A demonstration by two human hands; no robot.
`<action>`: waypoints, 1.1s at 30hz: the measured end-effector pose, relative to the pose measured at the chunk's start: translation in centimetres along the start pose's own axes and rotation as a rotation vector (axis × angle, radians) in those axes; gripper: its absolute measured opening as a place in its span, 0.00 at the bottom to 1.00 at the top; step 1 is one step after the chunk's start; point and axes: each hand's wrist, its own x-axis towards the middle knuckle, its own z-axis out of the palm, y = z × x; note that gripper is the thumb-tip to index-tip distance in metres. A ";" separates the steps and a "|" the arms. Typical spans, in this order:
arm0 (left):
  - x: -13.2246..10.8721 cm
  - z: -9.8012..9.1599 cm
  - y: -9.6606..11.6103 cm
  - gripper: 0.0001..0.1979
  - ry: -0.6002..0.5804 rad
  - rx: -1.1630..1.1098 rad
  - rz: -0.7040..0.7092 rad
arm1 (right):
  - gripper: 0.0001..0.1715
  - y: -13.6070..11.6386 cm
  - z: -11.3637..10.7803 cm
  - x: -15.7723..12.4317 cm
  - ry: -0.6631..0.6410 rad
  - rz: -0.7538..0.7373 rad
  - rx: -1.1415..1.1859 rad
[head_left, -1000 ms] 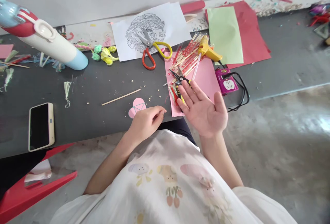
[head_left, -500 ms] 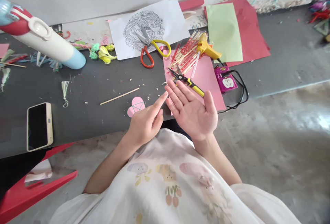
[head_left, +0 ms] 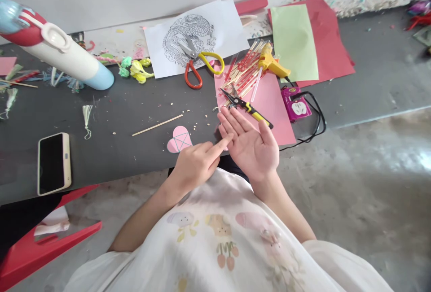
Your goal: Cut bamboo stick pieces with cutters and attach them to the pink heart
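My right hand (head_left: 251,148) is held palm up above the front edge of the table, its fingers stretched out and nothing lying on the palm. My left hand (head_left: 198,162) reaches across from the left with the index finger extended. That fingertip touches the right hand near the base of its outer fingers; the other left fingers are curled, and I see nothing in them. Just beyond the left hand lies a pink paper heart (head_left: 179,139) wound with green thread. Yellow-and-black pliers (head_left: 251,109) rest on pink paper (head_left: 281,124) beyond the right fingertips.
Scissors (head_left: 198,61) lie on a dragon print (head_left: 232,27). Nearby are printed sticks (head_left: 240,76), a yellow glue gun (head_left: 271,64) and a purple power socket (head_left: 298,108) with a black cable. A thin stick (head_left: 156,125), phone (head_left: 52,164), tassel (head_left: 87,119) and bottle (head_left: 79,63) are leftward.
My left index finger has moved right and slightly down, from the right fingertips to the base of the fingers. More of the pink heart shows. The view has shifted slightly.
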 end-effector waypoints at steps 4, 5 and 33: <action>0.2 0.0 -0.1 0.20 -0.071 -0.016 -0.055 | 0.22 0.4 -1.4 0.6 0.269 -0.087 -0.260; 0.4 -0.1 -0.4 0.19 -0.076 -0.008 -0.100 | 0.23 0.5 -1.8 0.6 0.319 -0.112 -0.346; 7.4 1.3 -6.8 0.09 -0.116 0.158 -0.205 | 0.14 1.1 -4.3 1.9 0.072 -0.261 -1.374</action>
